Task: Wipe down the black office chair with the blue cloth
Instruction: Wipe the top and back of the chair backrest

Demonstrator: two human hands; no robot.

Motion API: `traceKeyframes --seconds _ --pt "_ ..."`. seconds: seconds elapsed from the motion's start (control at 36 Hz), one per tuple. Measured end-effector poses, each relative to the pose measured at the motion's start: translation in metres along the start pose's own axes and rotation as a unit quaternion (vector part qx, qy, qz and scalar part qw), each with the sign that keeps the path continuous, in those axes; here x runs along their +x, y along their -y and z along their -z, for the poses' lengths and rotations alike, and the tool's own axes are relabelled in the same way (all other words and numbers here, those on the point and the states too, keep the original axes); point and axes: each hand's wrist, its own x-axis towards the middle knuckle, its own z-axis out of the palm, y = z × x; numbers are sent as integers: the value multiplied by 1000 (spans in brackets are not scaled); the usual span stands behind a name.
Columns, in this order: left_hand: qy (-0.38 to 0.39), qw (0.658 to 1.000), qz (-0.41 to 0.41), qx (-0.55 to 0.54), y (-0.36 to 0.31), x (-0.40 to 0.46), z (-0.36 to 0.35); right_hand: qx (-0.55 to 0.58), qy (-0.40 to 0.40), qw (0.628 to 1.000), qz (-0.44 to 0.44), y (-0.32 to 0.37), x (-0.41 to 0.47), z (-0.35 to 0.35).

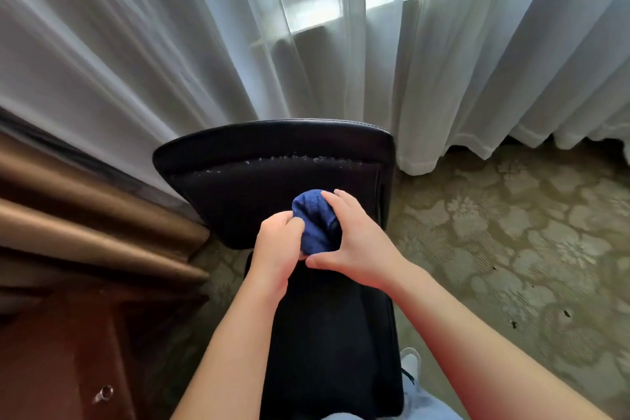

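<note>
The black office chair (238,181) stands in front of me, its backrest toward the curtain and its seat running down to the frame's lower edge. Above the seat, both hands hold the blue cloth (318,222), bunched into a ball. My left hand (278,242) pinches the cloth's left side with curled fingers. My right hand (354,239) wraps around its right side, fingers over the top and thumb underneath. Light specks line the seam across the top of the backrest.
White sheer curtains (306,27) hang behind the chair, over a window. A brown drape (85,215) and a dark wooden cabinet (51,351) with a metal knob stand at the left. Patterned carpet (511,232) spreads to the right. A white shoe (410,361) shows beside the seat.
</note>
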Motion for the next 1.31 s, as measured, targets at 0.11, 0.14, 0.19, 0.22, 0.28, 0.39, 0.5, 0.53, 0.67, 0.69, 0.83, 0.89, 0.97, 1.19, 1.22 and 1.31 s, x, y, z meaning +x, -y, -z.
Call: traceKeyframes --seconds 0.11,0.14,0.19,0.22,0.28,0.39,0.5,0.53,0.67,0.69,0.83,0.89,0.97,1.19,1.22,1.31 --pt "10 1000 4 -8 -5 -5 -9 -83 -22 996 8 -3 5 4" --pt "12 1000 6 -5 -8 -5 -11 -91 -34 995 13 -4 7 4" --pt "13 1000 8 3 -12 -4 -12 -83 -62 994 22 -9 9 0" --pt "19 1000 5 7 -13 -3 -12 -71 -78 994 22 -11 10 -1" --pt "34 999 -18 18 -19 -2 -10 -44 -116 992 14 -13 11 -3" --pt "70 994 -66 57 -30 6 -3 -8 -205 979 -6 -12 13 -6" --pt "74 985 -95 125 -30 30 7 60 -251 964 -67 -12 17 -7" --pt "55 981 -113 146 -30 38 11 73 -261 959 -83 -13 18 -7" --pt "-80 904 -276 317 -37 78 28 130 -341 920 -143 -21 25 -14" --pt "-99 885 -299 343 -38 85 30 134 -360 911 -149 -22 26 -15" --pt "-154 828 -377 385 -41 121 41 147 -442 866 -183 -30 36 -18" --pt "-165 815 -398 388 -45 133 42 140 -463 854 -193 -32 40 -19" --pt "-171 811 -398 393 -50 145 46 118 -474 845 -216 -34 44 -18" --pt "-175 800 -388 422 -59 166 64 84 -480 839 -242 -32 66 -23" --pt "-179 799 -394 419 -60 167 64 80 -482 838 -242 -31 68 -24" --pt "-191 796 -411 401 -60 170 64 66 -474 843 -248 -29 73 -28"
